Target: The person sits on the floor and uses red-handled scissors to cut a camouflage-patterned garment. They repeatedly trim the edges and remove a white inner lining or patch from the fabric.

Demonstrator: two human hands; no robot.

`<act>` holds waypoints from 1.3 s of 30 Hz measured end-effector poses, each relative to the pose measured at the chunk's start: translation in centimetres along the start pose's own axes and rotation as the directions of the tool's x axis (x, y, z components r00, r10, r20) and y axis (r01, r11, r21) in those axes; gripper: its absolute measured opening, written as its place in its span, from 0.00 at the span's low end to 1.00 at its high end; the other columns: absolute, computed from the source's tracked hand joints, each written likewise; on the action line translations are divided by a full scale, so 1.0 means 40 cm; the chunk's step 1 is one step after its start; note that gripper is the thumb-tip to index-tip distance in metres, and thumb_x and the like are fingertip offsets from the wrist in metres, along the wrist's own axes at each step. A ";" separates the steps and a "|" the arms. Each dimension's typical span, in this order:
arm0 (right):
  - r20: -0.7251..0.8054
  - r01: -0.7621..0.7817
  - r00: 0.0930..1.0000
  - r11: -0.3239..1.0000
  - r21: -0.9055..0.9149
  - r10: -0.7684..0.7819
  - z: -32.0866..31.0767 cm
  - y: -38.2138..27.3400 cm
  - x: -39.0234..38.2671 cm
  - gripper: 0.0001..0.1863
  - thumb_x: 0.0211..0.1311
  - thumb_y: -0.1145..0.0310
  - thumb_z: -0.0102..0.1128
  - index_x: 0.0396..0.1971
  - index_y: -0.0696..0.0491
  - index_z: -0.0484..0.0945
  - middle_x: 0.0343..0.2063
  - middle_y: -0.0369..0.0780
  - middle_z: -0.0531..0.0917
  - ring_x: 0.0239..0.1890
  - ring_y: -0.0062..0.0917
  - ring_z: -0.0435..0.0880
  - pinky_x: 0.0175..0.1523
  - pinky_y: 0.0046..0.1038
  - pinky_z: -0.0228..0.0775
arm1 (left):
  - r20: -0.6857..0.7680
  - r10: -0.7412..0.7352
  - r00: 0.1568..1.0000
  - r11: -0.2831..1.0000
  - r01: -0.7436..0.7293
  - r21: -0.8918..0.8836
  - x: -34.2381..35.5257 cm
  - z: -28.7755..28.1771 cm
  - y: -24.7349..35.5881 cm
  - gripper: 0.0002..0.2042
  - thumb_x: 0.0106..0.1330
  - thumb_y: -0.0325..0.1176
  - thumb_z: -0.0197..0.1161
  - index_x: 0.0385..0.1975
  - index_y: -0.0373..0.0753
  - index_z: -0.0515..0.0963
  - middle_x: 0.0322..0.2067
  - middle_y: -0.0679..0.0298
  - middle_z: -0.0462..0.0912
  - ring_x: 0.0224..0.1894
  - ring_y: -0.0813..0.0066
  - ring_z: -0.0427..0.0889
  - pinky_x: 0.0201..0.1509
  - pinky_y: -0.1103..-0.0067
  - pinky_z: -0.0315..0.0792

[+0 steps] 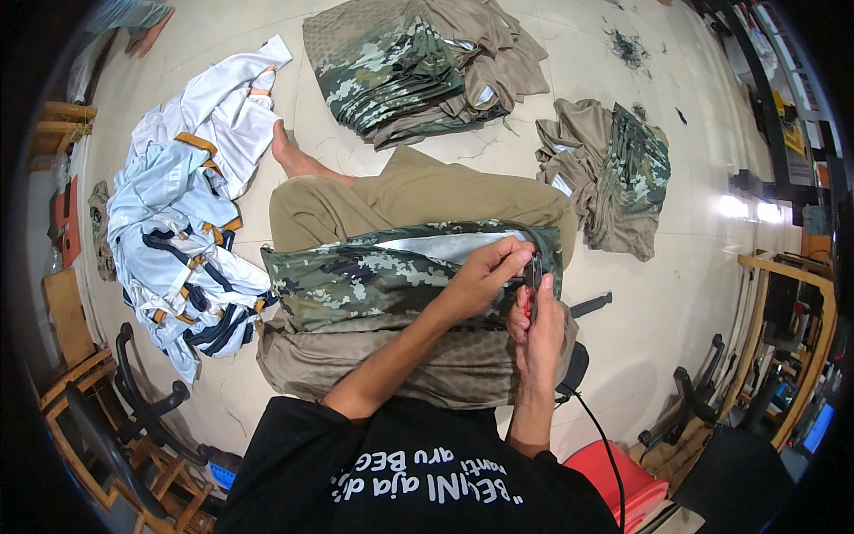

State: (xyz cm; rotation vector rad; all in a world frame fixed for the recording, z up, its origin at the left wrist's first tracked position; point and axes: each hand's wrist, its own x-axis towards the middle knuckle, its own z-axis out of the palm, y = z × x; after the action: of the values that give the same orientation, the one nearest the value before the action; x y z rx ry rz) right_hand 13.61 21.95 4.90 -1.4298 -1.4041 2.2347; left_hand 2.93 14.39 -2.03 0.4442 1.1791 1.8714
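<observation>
A camouflage garment with a pale lining lies across my lap, its plain khaki part with a honeycomb pattern nearer my body. At the garment's right end, my left hand pinches its upper edge with thumb and fingers together. Just below, my right hand grips a small tool with red and dark parts, apparently snips, whose upper part touches my left fingertips. The fine detail between the fingers is too small to make out.
White and light-blue garments lie heaped at left. Camouflage piles sit ahead and right. A wooden frame, chair bases, red plastic items and a black cord surround me. Another person's foot shows upper left.
</observation>
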 end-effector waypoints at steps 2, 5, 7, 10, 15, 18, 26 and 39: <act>-0.003 0.016 1.000 1.000 -0.002 -0.016 0.000 0.003 0.004 0.28 0.81 0.43 0.43 0.26 0.50 0.70 0.12 0.27 0.63 0.11 0.10 0.55 0.16 0.16 0.44 | -0.005 0.006 1.000 1.000 -0.006 0.008 0.000 0.002 -0.001 0.14 0.81 0.37 0.53 0.47 0.31 0.77 0.36 0.73 0.74 0.42 0.85 0.70 0.50 0.83 0.68; -0.036 0.028 0.999 1.000 0.005 -0.028 0.007 0.004 0.003 0.28 0.81 0.44 0.44 0.25 0.50 0.70 0.12 0.27 0.63 0.11 0.10 0.55 0.16 0.17 0.43 | -0.015 0.017 1.000 1.000 -0.017 0.006 0.000 0.004 -0.008 0.14 0.81 0.36 0.54 0.47 0.29 0.77 0.34 0.71 0.73 0.41 0.83 0.71 0.48 0.82 0.69; -0.043 0.021 0.999 1.000 0.020 -0.020 0.010 0.006 0.004 0.27 0.81 0.44 0.45 0.25 0.50 0.70 0.12 0.27 0.62 0.11 0.10 0.54 0.16 0.17 0.43 | -0.016 0.040 0.999 0.999 -0.039 0.029 0.000 0.003 -0.012 0.14 0.81 0.36 0.53 0.47 0.29 0.77 0.35 0.71 0.74 0.41 0.82 0.71 0.49 0.82 0.69; -0.053 0.026 0.998 0.999 0.034 -0.025 0.009 0.010 0.007 0.27 0.81 0.44 0.45 0.24 0.50 0.69 0.12 0.27 0.62 0.11 0.10 0.55 0.16 0.17 0.43 | -0.014 0.041 0.999 0.999 -0.041 0.034 0.000 0.004 -0.006 0.14 0.81 0.36 0.53 0.47 0.29 0.77 0.35 0.71 0.74 0.41 0.82 0.71 0.49 0.81 0.69; -0.064 0.027 0.998 1.000 0.014 -0.026 0.008 0.008 0.008 0.27 0.81 0.45 0.46 0.24 0.49 0.69 0.12 0.27 0.63 0.11 0.10 0.55 0.16 0.17 0.43 | 0.010 0.000 1.000 0.999 0.000 0.034 -0.002 0.000 -0.001 0.15 0.81 0.39 0.52 0.48 0.30 0.77 0.38 0.70 0.76 0.44 0.83 0.72 0.52 0.81 0.69; -0.058 0.041 0.998 0.999 0.011 -0.040 0.006 0.012 0.008 0.27 0.81 0.45 0.46 0.24 0.49 0.69 0.12 0.27 0.63 0.11 0.10 0.55 0.16 0.17 0.44 | 0.005 0.002 1.000 0.999 -0.002 0.045 -0.002 0.001 0.002 0.15 0.81 0.39 0.52 0.48 0.30 0.77 0.38 0.70 0.76 0.43 0.83 0.72 0.52 0.81 0.68; -0.253 0.180 0.955 0.980 0.090 -0.152 0.014 -0.002 0.002 0.25 0.81 0.47 0.46 0.30 0.53 0.73 0.16 0.28 0.65 0.14 0.10 0.57 0.18 0.16 0.44 | -0.034 -0.008 0.999 0.998 0.010 0.064 -0.004 0.008 0.020 0.14 0.81 0.39 0.52 0.38 0.33 0.75 0.32 0.73 0.71 0.38 0.83 0.68 0.48 0.82 0.67; -0.125 0.479 0.839 0.828 -0.291 -0.529 -0.006 0.048 0.045 0.05 0.68 0.73 0.67 0.38 0.58 0.82 0.31 0.29 0.79 0.33 0.12 0.72 0.41 0.19 0.64 | -0.518 0.799 0.304 0.495 0.155 0.855 -0.047 -0.398 0.203 0.14 0.69 0.34 0.65 0.47 0.30 0.79 0.48 0.51 0.79 0.54 0.56 0.76 0.64 0.63 0.66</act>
State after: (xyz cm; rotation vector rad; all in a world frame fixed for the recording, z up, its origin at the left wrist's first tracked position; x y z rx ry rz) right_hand 13.49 22.03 2.25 -1.1203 -1.7835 1.5829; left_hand -10.53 2.52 -2.60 0.0652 3.0913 1.8257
